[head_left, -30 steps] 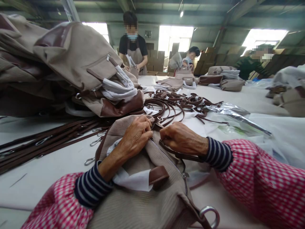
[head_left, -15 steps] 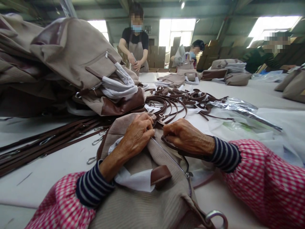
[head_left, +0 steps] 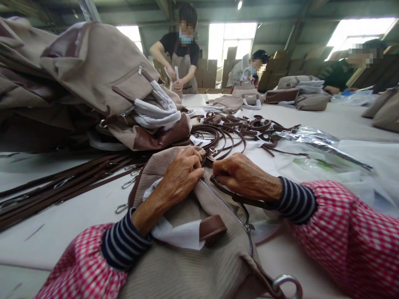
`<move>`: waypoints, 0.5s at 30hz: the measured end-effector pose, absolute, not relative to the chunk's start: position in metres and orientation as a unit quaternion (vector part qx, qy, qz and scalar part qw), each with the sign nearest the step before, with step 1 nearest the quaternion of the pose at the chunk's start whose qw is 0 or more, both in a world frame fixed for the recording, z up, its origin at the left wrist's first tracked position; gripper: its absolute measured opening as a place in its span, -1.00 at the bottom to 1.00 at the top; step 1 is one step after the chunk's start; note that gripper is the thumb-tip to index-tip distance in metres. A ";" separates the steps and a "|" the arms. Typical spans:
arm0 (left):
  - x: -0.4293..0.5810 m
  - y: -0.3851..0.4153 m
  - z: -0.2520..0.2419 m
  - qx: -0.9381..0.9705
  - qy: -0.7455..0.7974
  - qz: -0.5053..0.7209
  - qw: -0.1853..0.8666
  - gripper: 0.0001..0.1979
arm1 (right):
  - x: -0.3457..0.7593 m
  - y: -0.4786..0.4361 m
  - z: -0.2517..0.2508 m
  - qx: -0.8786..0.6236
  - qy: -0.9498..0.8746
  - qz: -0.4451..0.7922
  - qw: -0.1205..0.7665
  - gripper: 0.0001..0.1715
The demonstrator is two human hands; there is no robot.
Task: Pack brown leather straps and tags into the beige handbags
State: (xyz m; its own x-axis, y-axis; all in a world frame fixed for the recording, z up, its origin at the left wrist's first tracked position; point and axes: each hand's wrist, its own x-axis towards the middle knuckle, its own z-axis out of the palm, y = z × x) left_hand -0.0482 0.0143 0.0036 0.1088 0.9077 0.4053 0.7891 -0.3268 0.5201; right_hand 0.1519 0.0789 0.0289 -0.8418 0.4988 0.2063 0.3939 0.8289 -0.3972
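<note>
A beige ribbed bag (head_left: 199, 265) with a zip and brown leather trim lies in front of me on the white table (head_left: 62, 220). My left hand (head_left: 179, 178) is closed, its fingers pinching the bag's fabric beside the zip near the far end. My right hand (head_left: 241, 174) is closed on a brown leather strap (head_left: 246, 200) that runs along the bag's right side. White paper (head_left: 174, 232) sticks out of the bag under my left wrist. A metal ring (head_left: 286, 284) shows at the bag's near corner.
A heap of beige bags (head_left: 93, 79) rises at the left. Long brown straps (head_left: 62, 185) with metal clips lie beside it, and coiled straps (head_left: 237, 128) sit beyond my hands. Clear plastic wrap (head_left: 311, 141) lies at the right. Three other people work at the table's far end.
My hands have barely shifted on the bag. The view has tilted slightly, and the standing person at the far end has raised something white.
</note>
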 end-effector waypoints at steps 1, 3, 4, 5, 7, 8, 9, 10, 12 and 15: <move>-0.048 0.014 0.004 0.740 0.575 0.339 0.085 -0.78 | 0.153 0.079 0.030 -0.236 -0.944 0.169 0.155 -0.86; -0.048 0.014 0.004 0.740 0.576 0.337 0.083 -0.77 | 0.155 0.078 0.032 -0.238 -0.945 0.162 0.157 -0.85; -0.048 0.014 0.003 0.740 0.575 0.338 0.083 -0.78 | 0.156 0.078 0.033 -0.239 -0.945 0.160 0.154 -0.85; -0.048 0.014 0.003 0.741 0.573 0.340 0.083 -0.78 | 0.156 0.078 0.033 -0.242 -0.946 0.158 0.150 -0.85; -0.048 0.015 0.002 0.740 0.570 0.346 0.091 -0.79 | 0.155 0.078 0.033 -0.246 -0.947 0.154 0.138 -0.85; -0.048 0.015 0.001 0.738 0.568 0.351 0.096 -0.79 | 0.154 0.078 0.033 -0.246 -0.948 0.153 0.132 -0.85; -0.048 0.016 0.001 0.736 0.568 0.355 0.101 -0.79 | 0.153 0.078 0.033 -0.246 -0.949 0.152 0.127 -0.85; -0.048 0.016 0.000 0.734 0.567 0.358 0.106 -0.79 | 0.152 0.077 0.033 -0.246 -0.949 0.152 0.123 -0.85; -0.049 0.016 0.000 0.734 0.563 0.363 0.110 -0.79 | 0.151 0.077 0.033 -0.248 -0.949 0.151 0.119 -0.84; -0.049 0.017 0.000 0.739 0.557 0.364 0.107 -0.78 | 0.152 0.076 0.034 -0.252 -0.949 0.148 0.121 -0.84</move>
